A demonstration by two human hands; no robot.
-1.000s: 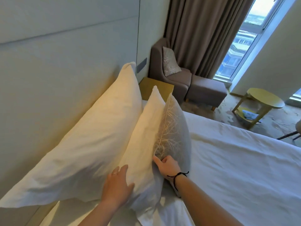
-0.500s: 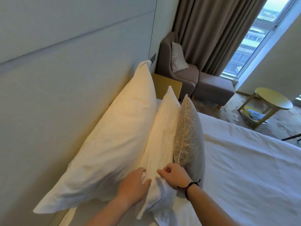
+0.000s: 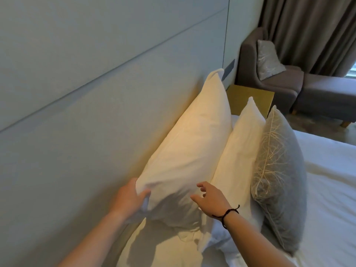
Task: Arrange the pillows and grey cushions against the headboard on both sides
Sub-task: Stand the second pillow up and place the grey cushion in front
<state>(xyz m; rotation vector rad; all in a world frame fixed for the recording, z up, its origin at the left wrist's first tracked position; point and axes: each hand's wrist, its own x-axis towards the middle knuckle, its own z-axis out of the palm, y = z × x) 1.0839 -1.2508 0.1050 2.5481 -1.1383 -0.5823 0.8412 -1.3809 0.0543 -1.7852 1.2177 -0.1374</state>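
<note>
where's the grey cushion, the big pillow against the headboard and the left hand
grey cushion (image 3: 283, 182), head view, on its plain grey face
big pillow (image 3: 192, 151), head view, on the middle of its white cover
left hand (image 3: 131, 199), head view, on the back of the hand gripping the pillow's near corner

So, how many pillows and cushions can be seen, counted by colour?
White pillows: 2, the large pillow against the headboard and the smaller pillow
Grey cushions: 2, the bed cushion and the armchair cushion
Total: 4

Matt white cotton pillows (image 3: 185, 151), a grey woven cushion (image 3: 283, 170), padded headboard (image 3: 77, 132).
</note>
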